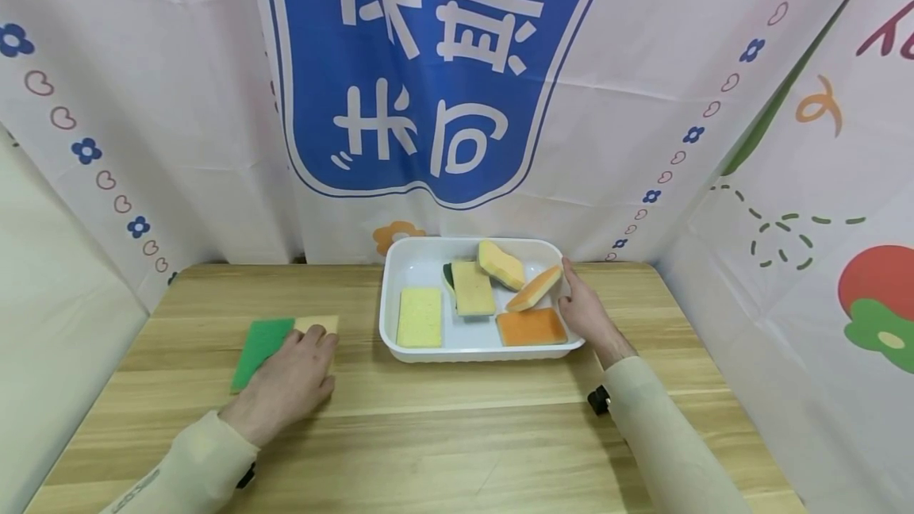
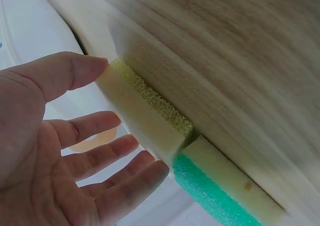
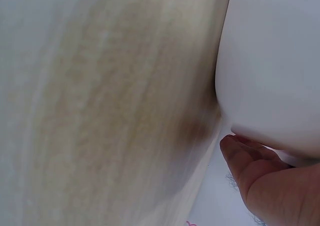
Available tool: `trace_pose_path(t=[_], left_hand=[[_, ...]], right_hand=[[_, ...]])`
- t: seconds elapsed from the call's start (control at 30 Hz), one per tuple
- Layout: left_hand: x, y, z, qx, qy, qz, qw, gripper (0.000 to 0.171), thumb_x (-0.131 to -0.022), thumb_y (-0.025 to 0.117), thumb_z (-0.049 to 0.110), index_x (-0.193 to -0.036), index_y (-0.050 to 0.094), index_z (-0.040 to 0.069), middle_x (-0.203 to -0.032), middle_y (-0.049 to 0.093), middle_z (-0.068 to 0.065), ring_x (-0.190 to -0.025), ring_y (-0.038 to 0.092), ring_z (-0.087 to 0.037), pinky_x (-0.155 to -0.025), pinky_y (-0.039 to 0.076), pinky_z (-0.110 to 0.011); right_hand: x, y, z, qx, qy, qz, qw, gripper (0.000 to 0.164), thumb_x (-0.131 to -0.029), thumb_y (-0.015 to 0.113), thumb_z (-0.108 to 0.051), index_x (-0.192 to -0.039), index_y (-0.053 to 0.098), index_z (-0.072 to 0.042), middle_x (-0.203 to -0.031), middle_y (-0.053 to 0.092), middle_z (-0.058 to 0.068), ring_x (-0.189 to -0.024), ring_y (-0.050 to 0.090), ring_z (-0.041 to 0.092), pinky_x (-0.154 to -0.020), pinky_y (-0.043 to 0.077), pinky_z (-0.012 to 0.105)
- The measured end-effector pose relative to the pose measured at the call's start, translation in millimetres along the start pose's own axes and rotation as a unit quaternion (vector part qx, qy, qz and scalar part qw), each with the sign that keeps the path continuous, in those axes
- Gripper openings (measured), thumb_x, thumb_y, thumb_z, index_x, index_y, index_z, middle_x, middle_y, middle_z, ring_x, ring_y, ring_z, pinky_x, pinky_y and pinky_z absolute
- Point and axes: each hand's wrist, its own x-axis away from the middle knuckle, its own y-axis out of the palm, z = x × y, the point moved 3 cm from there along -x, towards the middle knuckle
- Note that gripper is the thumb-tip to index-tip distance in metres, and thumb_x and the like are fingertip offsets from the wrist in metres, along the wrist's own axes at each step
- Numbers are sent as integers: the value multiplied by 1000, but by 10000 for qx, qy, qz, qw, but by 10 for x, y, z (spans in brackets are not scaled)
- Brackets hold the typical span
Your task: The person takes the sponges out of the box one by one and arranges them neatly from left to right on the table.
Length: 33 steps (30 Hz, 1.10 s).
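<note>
My left hand [image 1: 289, 379] is over two sponges lying side by side on the table, left of the tray. One is a green-faced sponge [image 1: 261, 347]; the other is a cream sponge [image 1: 320, 324] with a coarse yellow layer, partly hidden by the fingers. In the left wrist view the thumb tip is right at one end of the cream sponge [image 2: 142, 110], with the fingers spread loosely along its side. My right hand [image 1: 587, 312] holds the right rim of a white tray [image 1: 474, 354], its fingers against the outer wall under the rim.
Inside the tray lie a pale yellow sponge [image 1: 420, 317], a cream sponge [image 1: 474, 289], a wavy-edged yellow sponge [image 1: 501, 264] and two orange-topped sponges. A printed cloth [image 1: 200, 101] hangs behind the wooden table [image 1: 428, 443].
</note>
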Motion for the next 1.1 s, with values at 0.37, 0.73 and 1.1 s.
trace_pose_path(t=[0.37,0.73,1.1], left_hand=[[53,5,-66,-21,-37,-88,10000,50,-88,99,13,-125,71,-7,-118,75,-24,-101,74,-43,-90,72,-57],[-18,-90,-70,242,-148,-45,9996,45,-97,91,18,-129,75,-8,-126,77,-28,-112,76,-49,-102,69,-65],[-255,-320,102,955,-420,111,9945,48,-108,84,20,-148,72,-4,-151,73,-32,-140,70,-57,-121,59,-75]], right_hand=[[-15,1,-10,36,-6,4,10000,90,-113,45,7,-190,2,-12,-199,8,17,-181,31,45,-148,35,62],[-6,0,-18,4,80,-19,10000,91,-114,45,6,-190,0,-15,-199,8,17,-177,37,45,-146,38,62],[12,-3,-18,-19,56,-37,10000,91,-114,45,6,-190,1,-14,-199,7,16,-184,22,45,-149,27,63]])
